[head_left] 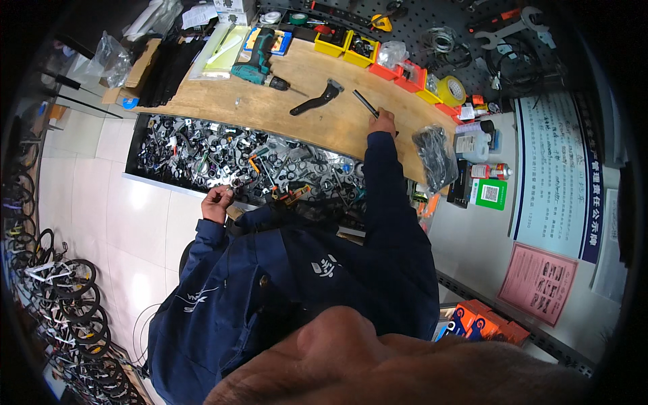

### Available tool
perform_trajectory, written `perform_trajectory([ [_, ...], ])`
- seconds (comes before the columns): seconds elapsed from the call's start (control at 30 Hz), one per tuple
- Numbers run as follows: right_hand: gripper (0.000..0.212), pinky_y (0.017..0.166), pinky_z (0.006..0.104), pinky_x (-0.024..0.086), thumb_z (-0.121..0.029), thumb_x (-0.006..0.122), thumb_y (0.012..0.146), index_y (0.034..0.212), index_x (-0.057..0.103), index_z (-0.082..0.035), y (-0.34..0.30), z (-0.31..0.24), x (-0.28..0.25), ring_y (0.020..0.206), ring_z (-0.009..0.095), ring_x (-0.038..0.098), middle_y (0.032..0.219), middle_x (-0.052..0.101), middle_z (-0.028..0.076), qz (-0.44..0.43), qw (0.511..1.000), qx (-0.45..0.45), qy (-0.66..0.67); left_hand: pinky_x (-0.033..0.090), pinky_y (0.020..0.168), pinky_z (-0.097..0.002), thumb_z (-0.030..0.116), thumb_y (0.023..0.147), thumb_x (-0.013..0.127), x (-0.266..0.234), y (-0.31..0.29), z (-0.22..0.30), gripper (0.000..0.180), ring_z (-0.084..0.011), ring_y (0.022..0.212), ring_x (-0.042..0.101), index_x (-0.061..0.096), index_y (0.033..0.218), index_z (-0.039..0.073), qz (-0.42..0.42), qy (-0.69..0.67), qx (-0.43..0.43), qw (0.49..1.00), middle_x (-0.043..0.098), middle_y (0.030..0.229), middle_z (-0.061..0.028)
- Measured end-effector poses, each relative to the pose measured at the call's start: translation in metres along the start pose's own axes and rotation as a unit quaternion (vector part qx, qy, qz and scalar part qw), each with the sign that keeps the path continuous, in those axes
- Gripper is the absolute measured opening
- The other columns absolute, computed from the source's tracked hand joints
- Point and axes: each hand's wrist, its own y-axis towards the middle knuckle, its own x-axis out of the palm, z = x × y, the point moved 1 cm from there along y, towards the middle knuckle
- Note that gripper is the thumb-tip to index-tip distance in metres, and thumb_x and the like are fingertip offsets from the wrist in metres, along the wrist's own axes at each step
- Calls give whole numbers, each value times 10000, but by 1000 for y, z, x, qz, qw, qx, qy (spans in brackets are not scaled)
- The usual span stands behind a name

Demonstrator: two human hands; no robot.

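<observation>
My right hand [383,123] is closed on one end of a short black rod [366,102] over the right part of the wooden workbench [223,108]. To the left of the rod lies a curved black arm-like part [317,99] with a greyish head. At the left front of an open drawer [145,177], my left hand [217,202] has thumb and fingers pinched together. Whatever it may hold is too small to make out. Many small metal and plastic parts fill the drawer, with a few orange-handled tools [295,194] near its front.
A teal cordless drill [253,67] lies at the back of the bench. Yellow and red bins [361,48] line the far edge. A plastic-wrapped dark package [435,156] sits on the right corner. Several bicycles [74,290] stand at the far left; a wrench [513,28] hangs on the pegboard.
</observation>
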Motion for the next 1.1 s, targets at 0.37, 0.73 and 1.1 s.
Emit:
perform_trajectory([
  [0.37,276,698,352,564,-225,816,809,1012,693,-83,-40,-50,-64,781,211,725,848,737,85,-125,960,-34,247,570,809,-288,102,952,751,46,-14,70,278,-136,863,684,661,1193,-4,71,21,23,997,738,1015,-75],
  [0.73,248,711,220,488,-6,761,903,1132,665,12,-175,-210,-141,802,48,601,907,680,-2,-421,685,-61,592,576,860,-315,24,974,683,142,-39,224,243,-158,928,695,644,1204,-44,-15,-77,128,989,741,1090,-131],
  [1.1,197,577,230,395,-38,795,866,1043,710,-16,-190,-220,-133,653,31,463,714,559,-46,-435,707,-63,555,586,846,-292,25,972,688,127,-50,228,239,-155,947,703,646,1198,-39,-24,-73,110,991,744,1092,-130],
])
